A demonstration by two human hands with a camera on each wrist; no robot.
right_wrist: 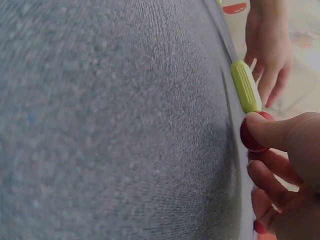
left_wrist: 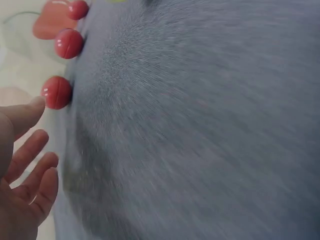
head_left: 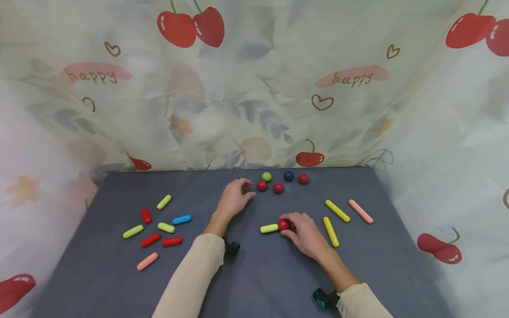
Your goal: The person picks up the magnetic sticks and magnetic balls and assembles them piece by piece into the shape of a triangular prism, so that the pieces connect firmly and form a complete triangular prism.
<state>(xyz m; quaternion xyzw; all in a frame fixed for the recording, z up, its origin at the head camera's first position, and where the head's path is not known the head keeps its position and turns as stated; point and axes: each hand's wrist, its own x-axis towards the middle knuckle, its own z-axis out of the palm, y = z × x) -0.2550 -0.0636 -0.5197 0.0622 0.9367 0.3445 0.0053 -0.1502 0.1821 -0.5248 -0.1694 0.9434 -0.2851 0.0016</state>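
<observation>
Between the thumb and fingers of my right hand (head_left: 308,236) is a red ball (head_left: 283,225), pinched low over the cloth. One end of a ridged light-green stick (head_left: 269,228) meets that ball; the right wrist view shows the same stick (right_wrist: 245,87) end-on to it. My left hand (head_left: 233,198) reaches toward the back of the table, fingers loosely bent with nothing in them. Its fingertips are close to another red ball (head_left: 261,185), which the left wrist view shows beside the thumb (left_wrist: 25,115).
A second red ball (head_left: 278,187), a green ball (head_left: 266,176), a blue ball (head_left: 288,176) and a further red ball (head_left: 303,179) sit along the back. Several coloured sticks (head_left: 150,240) lie left; yellow sticks (head_left: 337,211) and a pink stick (head_left: 360,211) lie right. Printed curtains (head_left: 254,88) enclose the table.
</observation>
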